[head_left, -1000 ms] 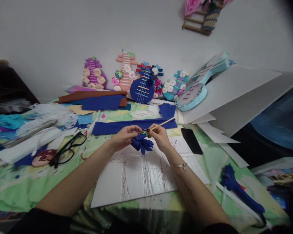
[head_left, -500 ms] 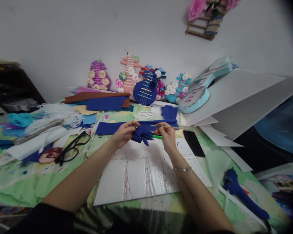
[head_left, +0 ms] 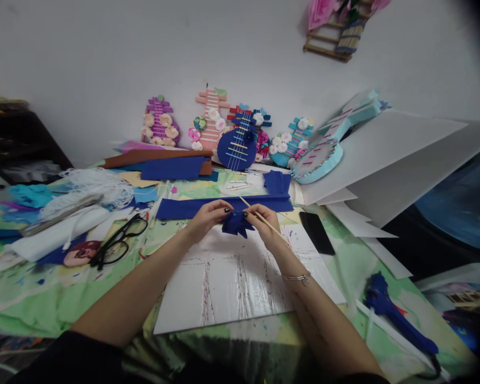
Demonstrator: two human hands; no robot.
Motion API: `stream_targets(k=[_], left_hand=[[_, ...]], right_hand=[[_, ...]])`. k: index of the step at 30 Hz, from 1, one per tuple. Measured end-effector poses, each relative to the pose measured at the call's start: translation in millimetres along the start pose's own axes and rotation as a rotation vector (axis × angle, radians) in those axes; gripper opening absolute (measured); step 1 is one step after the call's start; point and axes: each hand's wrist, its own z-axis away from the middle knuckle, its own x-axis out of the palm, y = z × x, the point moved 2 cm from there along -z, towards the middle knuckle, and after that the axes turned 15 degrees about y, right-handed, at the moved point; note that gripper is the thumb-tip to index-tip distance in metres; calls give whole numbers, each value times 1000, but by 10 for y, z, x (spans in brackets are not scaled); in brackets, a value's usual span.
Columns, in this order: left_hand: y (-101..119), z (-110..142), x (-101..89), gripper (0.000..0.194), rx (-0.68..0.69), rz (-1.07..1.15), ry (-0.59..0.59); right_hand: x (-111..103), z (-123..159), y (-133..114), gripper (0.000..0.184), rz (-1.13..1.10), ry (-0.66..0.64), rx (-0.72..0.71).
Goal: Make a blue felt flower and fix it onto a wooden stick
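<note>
My left hand (head_left: pixel 206 217) and my right hand (head_left: pixel 264 224) meet over a white board (head_left: pixel 232 282) and pinch a small dark blue foam flower (head_left: pixel 236 224) between their fingertips. The right hand also grips a thin wooden stick (head_left: pixel 260 218) that slants from upper left to lower right across its fingers. A long dark blue foam strip (head_left: pixel 184 208) lies on the table just behind both hands.
Black glasses (head_left: pixel 118 244) lie at the left, a black phone (head_left: pixel 316 232) at the right, and a blue glue gun (head_left: pixel 396 317) near the right front. Several foam guitar crafts (head_left: pixel 238 141) lean on the wall. White sheets (head_left: pixel 392 154) are stacked at the right.
The stick in my right hand has swung round, its free end now pointing up-left over the flower. The blue flower looks more bunched between the fingertips.
</note>
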Motion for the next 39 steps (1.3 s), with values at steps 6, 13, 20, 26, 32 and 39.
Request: stream_targets(k=[6, 13, 20, 26, 32, 39], left_hand=[[-53, 25, 66, 28, 130, -272, -7], [-63, 33, 82, 19, 214, -377, 8], [-62, 6, 28, 23, 180, -198, 90], [-83, -41, -27, 29, 78, 65, 132], [-120, -48, -27, 25, -89, 331, 170], [-206, -47, -7, 22, -220, 447, 157]], right_hand=[[61, 92, -35, 7, 298, 12, -318], [100, 127, -26, 10, 384, 37, -304], [66, 77, 42, 14, 213, 33, -180], [51, 52, 27, 23, -35, 17, 41], [64, 63, 11, 23, -67, 35, 56], [81, 73, 28, 19, -34, 20, 15]])
